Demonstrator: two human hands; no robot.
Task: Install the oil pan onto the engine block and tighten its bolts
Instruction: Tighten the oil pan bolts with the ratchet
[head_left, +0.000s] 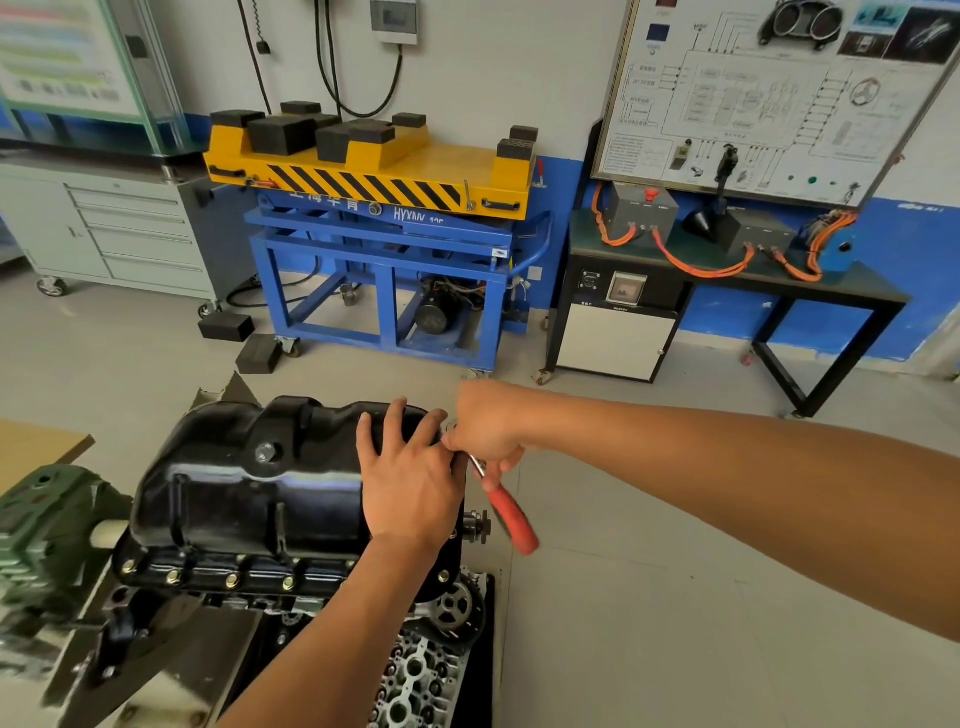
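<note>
The black oil pan (228, 488) sits on top of the engine block (311, 587). Several bolts (231, 580) line its near flange. My left hand (410, 478) lies flat on the pan's right end, fingers spread and pressing down. My right hand (485, 426) grips the head end of a ratchet wrench with a red handle (511, 514) at the pan's far right edge. The handle points down toward me. The bolt under the wrench head is hidden by my fingers.
A green stand part (47, 519) is at the left. A timing gear (454, 608) and a cylinder head (415, 675) lie below the block. A blue and yellow lift cart (384, 223), a grey drawer cabinet (130, 228) and a black bench (727, 270) stand behind.
</note>
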